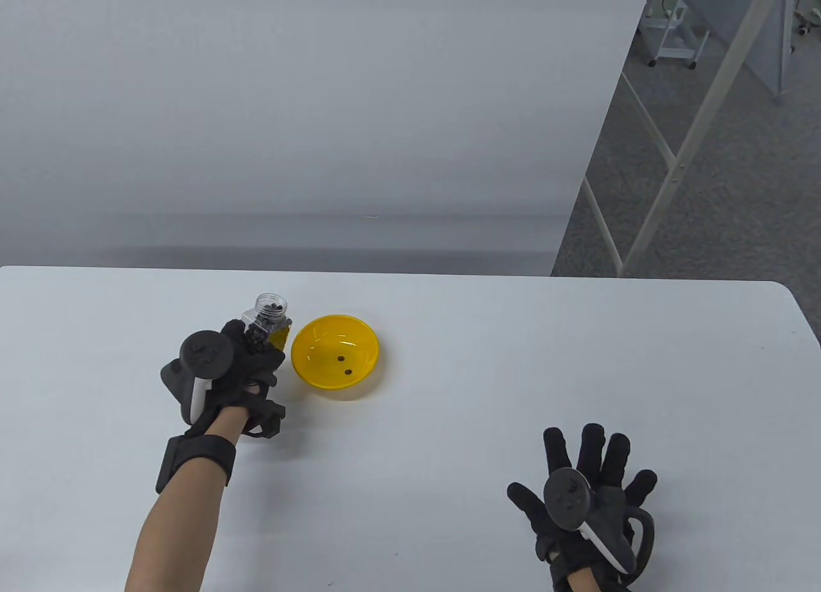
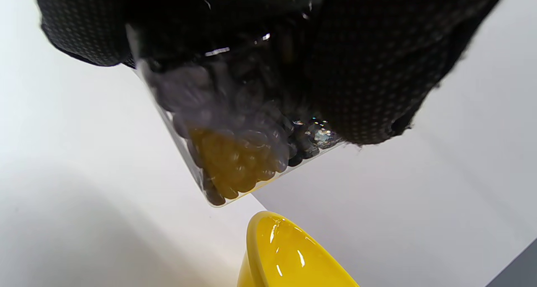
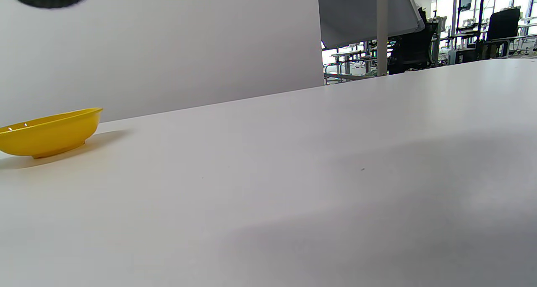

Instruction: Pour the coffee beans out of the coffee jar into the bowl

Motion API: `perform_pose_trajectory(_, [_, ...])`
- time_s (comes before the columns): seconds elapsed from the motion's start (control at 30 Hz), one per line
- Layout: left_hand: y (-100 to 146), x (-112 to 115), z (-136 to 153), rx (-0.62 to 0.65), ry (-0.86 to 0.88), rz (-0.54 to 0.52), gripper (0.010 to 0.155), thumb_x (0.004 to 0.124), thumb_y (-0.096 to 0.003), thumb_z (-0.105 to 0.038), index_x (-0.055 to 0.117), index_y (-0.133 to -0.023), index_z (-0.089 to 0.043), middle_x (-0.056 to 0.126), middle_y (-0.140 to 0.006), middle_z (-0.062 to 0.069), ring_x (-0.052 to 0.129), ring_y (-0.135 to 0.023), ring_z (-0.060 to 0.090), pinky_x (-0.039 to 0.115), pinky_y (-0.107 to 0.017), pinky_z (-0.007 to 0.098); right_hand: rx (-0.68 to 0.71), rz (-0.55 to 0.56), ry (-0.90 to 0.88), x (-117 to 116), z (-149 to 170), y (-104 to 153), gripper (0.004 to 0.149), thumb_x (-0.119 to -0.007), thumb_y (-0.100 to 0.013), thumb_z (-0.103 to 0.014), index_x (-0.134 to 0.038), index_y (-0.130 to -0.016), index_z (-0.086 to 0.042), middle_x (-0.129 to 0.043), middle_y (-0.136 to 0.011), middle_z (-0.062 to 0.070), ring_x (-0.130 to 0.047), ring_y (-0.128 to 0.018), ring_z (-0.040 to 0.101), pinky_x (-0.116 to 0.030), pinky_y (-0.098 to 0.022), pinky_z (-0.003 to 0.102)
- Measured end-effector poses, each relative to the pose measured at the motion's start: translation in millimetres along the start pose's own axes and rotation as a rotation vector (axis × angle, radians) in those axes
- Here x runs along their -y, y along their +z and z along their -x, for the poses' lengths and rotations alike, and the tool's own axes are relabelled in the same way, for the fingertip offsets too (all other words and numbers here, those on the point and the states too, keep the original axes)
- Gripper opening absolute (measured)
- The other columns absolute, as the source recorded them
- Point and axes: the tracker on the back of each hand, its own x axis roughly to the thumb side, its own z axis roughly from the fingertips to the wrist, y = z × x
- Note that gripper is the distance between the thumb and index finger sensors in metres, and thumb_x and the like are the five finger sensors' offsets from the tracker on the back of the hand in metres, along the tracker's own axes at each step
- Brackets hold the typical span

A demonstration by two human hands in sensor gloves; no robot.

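Note:
My left hand (image 1: pixel 247 355) grips a clear coffee jar (image 1: pixel 268 319) with dark beans inside, its open mouth up and tilted a little away, just left of the yellow bowl (image 1: pixel 335 350). Two beans (image 1: pixel 344 365) lie in the bowl. In the left wrist view the jar's bottom (image 2: pixel 235 161) fills the middle under my gloved fingers (image 2: pixel 369 69), with the bowl's rim (image 2: pixel 256 236) just below it. My right hand (image 1: pixel 593 489) rests flat on the table at the front right, fingers spread and empty. The right wrist view shows the bowl (image 3: pixel 50 131) at far left.
The white table (image 1: pixel 487 387) ends at a rounded right corner (image 1: pixel 795 297). Beyond it is grey floor with a white metal frame (image 1: pixel 673 162). A white wall panel (image 1: pixel 288 104) stands behind the table's far edge.

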Motion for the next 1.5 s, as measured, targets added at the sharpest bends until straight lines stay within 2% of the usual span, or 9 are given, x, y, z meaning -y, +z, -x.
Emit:
perform_pose_trajectory(0.47, [-10.2, -3.4, 24.3, -0.12, 0.068, -0.013, 0.094, 0.097, -0.0277, -0.041, 0.046, -0.097, -0.004, 0.058, -0.096, 0.022, 0.072, -0.08, 0.065, 0.076, -0.05, 0.065, 0.004, -0.001, 0.001, -0.4, -1.3, -0.4, 0.091, -0.057, -0.035, -0.08, 0.003, -0.092, -0.043, 0.02, -0.1, 0.015, 0.017, -0.09, 0.05, 0.006, -0.047, 0.08])
perform_pose_trajectory(1.1, [-27.2, -9.0, 71.2, -0.281, 0.082, -0.029, 0.094, 0.093, -0.0268, -0.036, 0.041, -0.097, -0.003, 0.055, -0.096, 0.024, 0.064, -0.082, 0.064, 0.074, -0.051, 0.064, 0.01, -0.018, 0.016, -4.5, -6.0, -2.0, 0.091, -0.057, -0.035, -0.08, 0.004, -0.092, -0.042, 0.02, -0.1, 0.015, 0.017, -0.09, 0.05, 0.006, -0.047, 0.08])
perform_pose_trajectory(1.5, [-34.8, -7.1, 90.2, -0.325, 0.073, -0.023, 0.094, 0.093, -0.0265, -0.034, 0.039, -0.097, -0.004, 0.053, -0.097, 0.026, 0.062, -0.082, 0.063, 0.073, -0.052, 0.062, 0.007, -0.036, 0.025, -7.7, -7.9, -4.5, 0.091, -0.057, -0.035, -0.08, 0.004, -0.091, -0.042, 0.02, -0.1, 0.015, 0.017, -0.09, 0.05, 0.006, -0.047, 0.08])
